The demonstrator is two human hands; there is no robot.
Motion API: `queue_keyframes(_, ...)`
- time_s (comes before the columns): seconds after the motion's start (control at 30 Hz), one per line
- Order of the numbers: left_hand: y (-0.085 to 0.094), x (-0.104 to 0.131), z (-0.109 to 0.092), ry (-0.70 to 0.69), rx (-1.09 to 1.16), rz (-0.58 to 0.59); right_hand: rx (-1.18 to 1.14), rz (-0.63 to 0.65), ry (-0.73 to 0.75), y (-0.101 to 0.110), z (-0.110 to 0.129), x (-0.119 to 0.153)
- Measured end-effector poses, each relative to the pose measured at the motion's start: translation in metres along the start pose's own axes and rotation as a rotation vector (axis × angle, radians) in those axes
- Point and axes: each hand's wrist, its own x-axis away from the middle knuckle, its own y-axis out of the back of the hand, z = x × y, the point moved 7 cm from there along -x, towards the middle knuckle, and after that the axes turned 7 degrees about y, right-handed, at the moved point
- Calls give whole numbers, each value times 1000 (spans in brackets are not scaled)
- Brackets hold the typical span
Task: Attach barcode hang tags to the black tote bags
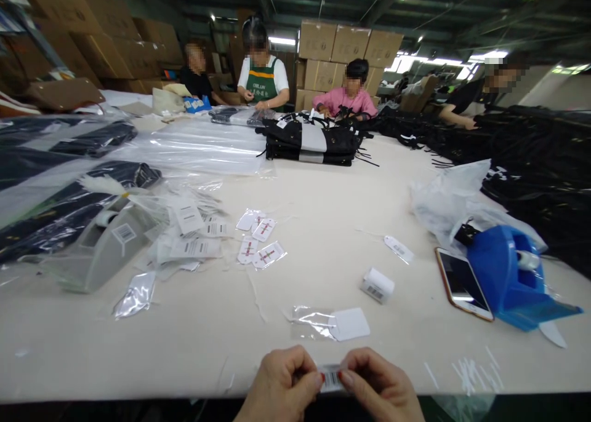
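Head view: pale table (323,213), near edge partly covered. Left hand (289,379) and right hand (381,382), both cut off by the frame, clamp opposite ends of a barcode label (331,380) between thumb and fingers; its ends are hidden, print illegible. Beyond lies a white tag (353,325), overlapping a clear sleeve (310,322); whether inserted, cannot tell.

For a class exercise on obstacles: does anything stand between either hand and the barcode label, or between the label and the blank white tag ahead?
Nothing visible: the left hand and right hand pinch the barcode label, and no object shows between it and the white tag. A clear plastic sleeve lies at the tag's left.
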Motion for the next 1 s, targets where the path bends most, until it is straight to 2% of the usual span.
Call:
queue_keyframes(0.07,9,0,-12,-236,-221,-207,1,-66,-22,15,-1,-8)
queue_keyframes(0.13,9,6,-33,-577,-404,-377,46,-129,-32,35,-2,-18)
queue_keyframes(0.2,-3,8,-49,-851,-503,-426,112,-149,-32,52,-2,-31)
queue_keyframes(0.3,-25,-1,-60,-1055,-615,-452,194,-110,-21,62,-2,-49)
queue_keyframes(0.37,-36,-10,-59,-1095,-693,-469,224,-63,-19,60,-3,-57)
queue_keyframes(0.47,-44,-20,-49,-1080,-776,-455,276,-9,-5,54,-4,-63)
queue_keyframes(1.0,-46,-23,-43,-1040,-828,-392,404,-11,32,49,-8,-62)
